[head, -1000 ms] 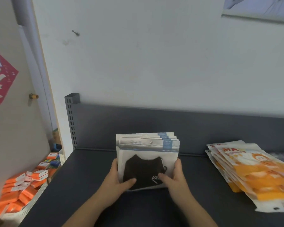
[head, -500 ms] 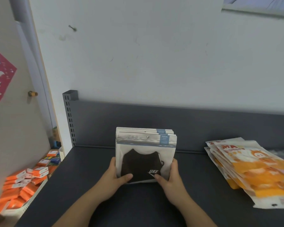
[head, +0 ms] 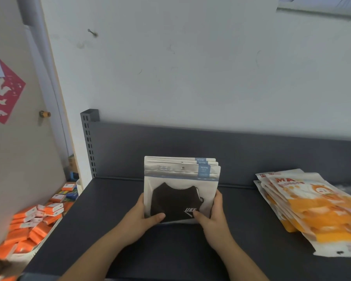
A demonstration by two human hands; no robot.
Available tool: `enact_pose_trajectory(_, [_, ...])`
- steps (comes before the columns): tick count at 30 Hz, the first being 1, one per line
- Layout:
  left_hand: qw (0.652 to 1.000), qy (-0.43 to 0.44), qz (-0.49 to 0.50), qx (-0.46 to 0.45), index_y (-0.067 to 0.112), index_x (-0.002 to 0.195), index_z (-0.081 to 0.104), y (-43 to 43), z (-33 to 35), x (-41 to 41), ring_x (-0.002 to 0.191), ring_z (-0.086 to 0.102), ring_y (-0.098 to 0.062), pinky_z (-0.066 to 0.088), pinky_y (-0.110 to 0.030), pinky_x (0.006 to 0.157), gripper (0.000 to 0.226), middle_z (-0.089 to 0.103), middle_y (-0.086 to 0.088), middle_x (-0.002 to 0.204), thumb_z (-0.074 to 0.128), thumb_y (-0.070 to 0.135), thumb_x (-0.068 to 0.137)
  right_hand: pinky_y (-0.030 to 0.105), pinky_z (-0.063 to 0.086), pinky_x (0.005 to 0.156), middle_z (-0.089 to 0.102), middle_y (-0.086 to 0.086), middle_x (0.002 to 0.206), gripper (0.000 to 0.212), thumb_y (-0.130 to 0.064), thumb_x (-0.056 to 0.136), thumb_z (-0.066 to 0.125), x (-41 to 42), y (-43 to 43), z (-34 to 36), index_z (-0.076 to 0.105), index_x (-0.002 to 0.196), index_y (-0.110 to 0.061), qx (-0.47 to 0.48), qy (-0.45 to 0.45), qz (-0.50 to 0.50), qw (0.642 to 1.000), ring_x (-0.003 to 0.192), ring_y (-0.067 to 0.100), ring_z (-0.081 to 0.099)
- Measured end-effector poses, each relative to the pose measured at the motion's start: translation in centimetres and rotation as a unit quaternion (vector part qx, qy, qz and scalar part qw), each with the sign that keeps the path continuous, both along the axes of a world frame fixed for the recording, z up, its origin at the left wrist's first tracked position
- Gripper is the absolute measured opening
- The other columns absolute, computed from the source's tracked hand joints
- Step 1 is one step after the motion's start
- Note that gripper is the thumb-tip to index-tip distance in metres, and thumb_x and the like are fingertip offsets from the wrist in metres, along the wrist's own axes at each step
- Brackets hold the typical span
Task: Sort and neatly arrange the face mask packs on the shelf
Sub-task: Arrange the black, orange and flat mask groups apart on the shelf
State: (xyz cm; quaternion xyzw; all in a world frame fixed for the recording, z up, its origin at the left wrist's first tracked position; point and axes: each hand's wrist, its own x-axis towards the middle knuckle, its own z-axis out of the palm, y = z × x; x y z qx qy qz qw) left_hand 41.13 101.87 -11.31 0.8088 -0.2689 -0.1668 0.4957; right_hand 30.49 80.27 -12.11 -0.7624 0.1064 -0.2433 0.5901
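Status: partway.

Black mask packs (head: 180,191) are gathered into one stack. It stands upright on the shelf (head: 109,209), roughly midway between the back panel (head: 241,155) and the front edge. The pack tops are stepped, so the stack isn't fully squared. Its bottom edge looks seated on the shelf, but I can't confirm contact.

My left hand (head: 139,218) grips the stack's left edge and my right hand (head: 215,218) grips the right edge. Both thumbs press on the front pack's face. My fingers wrap behind it, out of sight.

Orange mask packs (head: 304,203) lie flat further right, near the back panel and well apart from the black stack. They look grouped by type, but the pile is fanned and skewed, with the lowest pack poking toward the front edge. There's something pinkish and some clear wrap at the far right, too cut off to identify.

Left to do, my read:
- Square the black stack and park it, probably against the back panel.
- Straighten the orange pile.

Sorting looks mostly done, arranging maybe half.

Orange boxes (head: 28,226) off the shelf's left end are out of scope.
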Motion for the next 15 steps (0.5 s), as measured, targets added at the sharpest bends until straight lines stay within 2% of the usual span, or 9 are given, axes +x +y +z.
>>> enact_pose_trajectory(2, [0.999, -0.014, 0.007, 0.049, 0.061, 0.120, 0.025, -0.3, 0.0, -0.2, 0.129, 0.049, -0.012, 0.036, -0.041, 0.114, 0.060, 0.051, 0.020, 0.135, 0.069, 0.060, 0.079, 0.021, 0.049, 0.096, 0.058, -0.003, 0.128, 0.077, 0.018, 0.082, 0.062, 0.2, -0.2, -0.4, 0.034, 0.137, -0.028, -0.003, 0.015, -0.002, 1.000, 0.117, 0.003, 0.058])
enact_pose_trajectory(3, [0.997, -0.023, 0.010, 0.078, 0.054, 0.120, 0.022, -0.5, -0.1, -0.4, 0.130, 0.048, -0.018, 0.035, -0.043, 0.114, 0.058, 0.050, 0.015, 0.135, 0.066, 0.059, 0.082, 0.022, 0.050, 0.095, 0.058, -0.003, 0.128, 0.078, 0.018, 0.081, 0.063, 0.3, -0.3, -0.5, 0.034, 0.135, -0.031, -0.003, 0.025, 0.003, 1.000, 0.117, 0.004, 0.058])
enact_pose_trajectory(5, [0.993, -0.038, 0.019, 0.107, 0.047, 0.124, 0.017, -0.7, 0.0, -0.5, 0.129, 0.048, -0.024, 0.034, -0.044, 0.114, 0.060, 0.051, 0.007, 0.137, 0.063, 0.055, 0.087, 0.021, 0.051, 0.091, 0.057, -0.004, 0.128, 0.078, 0.017, 0.082, 0.063, 0.4, -0.5, -0.6, 0.032, 0.131, -0.035, -0.001, 0.051, 0.015, 0.999, 0.118, 0.007, 0.057])
enact_pose_trajectory(7, [0.993, -0.033, 0.030, 0.105, 0.049, 0.127, 0.019, -0.5, 0.3, -0.4, 0.130, 0.046, -0.025, 0.034, -0.046, 0.114, 0.065, 0.052, 0.008, 0.138, 0.062, 0.064, 0.080, 0.021, 0.049, 0.095, 0.055, -0.006, 0.131, 0.080, 0.014, 0.084, 0.063, 0.5, -0.4, -0.4, 0.027, 0.137, -0.033, -0.006, 0.064, 0.019, 0.998, 0.121, 0.007, 0.054])
enact_pose_trajectory(9, [0.995, -0.020, 0.033, 0.087, 0.049, 0.129, 0.025, -0.1, 0.6, -0.2, 0.129, 0.048, -0.021, 0.035, -0.045, 0.113, 0.069, 0.054, 0.014, 0.134, 0.061, 0.068, 0.074, 0.019, 0.045, 0.100, 0.052, -0.011, 0.134, 0.085, 0.012, 0.085, 0.063, 0.6, -0.3, 0.0, 0.020, 0.144, -0.032, -0.009, 0.069, 0.016, 0.997, 0.122, 0.002, 0.052])
enact_pose_trajectory(10, [0.997, -0.005, 0.032, 0.070, 0.044, 0.130, 0.027, 0.1, 0.8, 0.1, 0.126, 0.051, -0.016, 0.039, -0.039, 0.110, 0.067, 0.055, 0.015, 0.131, 0.065, 0.062, 0.078, 0.013, 0.044, 0.097, 0.050, -0.015, 0.134, 0.086, 0.012, 0.086, 0.063, 0.7, -0.2, 0.2, 0.018, 0.144, -0.033, -0.011, 0.074, 0.018, 0.997, 0.121, -0.001, 0.051])
enact_pose_trajectory(12, [0.998, 0.028, 0.023, 0.054, 0.030, 0.132, 0.027, 0.3, 1.4, 0.3, 0.113, 0.055, -0.004, 0.046, -0.020, 0.093, 0.059, 0.055, 0.015, 0.122, 0.067, 0.042, 0.090, 0.003, 0.043, 0.085, 0.046, -0.021, 0.131, 0.087, 0.011, 0.087, 0.061, 1.2, 0.0, 0.8, 0.014, 0.143, -0.036, -0.005, 0.093, 0.031, 0.995, 0.115, -0.006, 0.050])
enact_pose_trajectory(13, [0.997, 0.035, 0.025, 0.062, 0.025, 0.129, 0.027, 0.4, 1.6, 0.4, 0.106, 0.055, 0.000, 0.045, -0.013, 0.083, 0.055, 0.055, 0.015, 0.118, 0.066, 0.037, 0.092, 0.003, 0.042, 0.082, 0.046, -0.022, 0.129, 0.085, 0.009, 0.088, 0.060, 1.5, 0.0, 0.8, 0.014, 0.143, -0.037, -0.004, 0.113, 0.042, 0.993, 0.113, -0.007, 0.050])
enact_pose_trajectory(15, [0.994, 0.043, 0.051, 0.089, 0.016, 0.120, 0.035, 0.6, 1.6, 0.5, 0.097, 0.054, 0.001, 0.041, -0.013, 0.071, 0.047, 0.055, 0.010, 0.111, 0.067, 0.036, 0.092, 0.010, 0.041, 0.089, 0.050, -0.020, 0.129, 0.078, 0.001, 0.087, 0.061, 2.1, 0.3, 0.8, 0.021, 0.143, -0.036, -0.026, 0.172, 0.066, 0.982, 0.116, -0.003, 0.051])
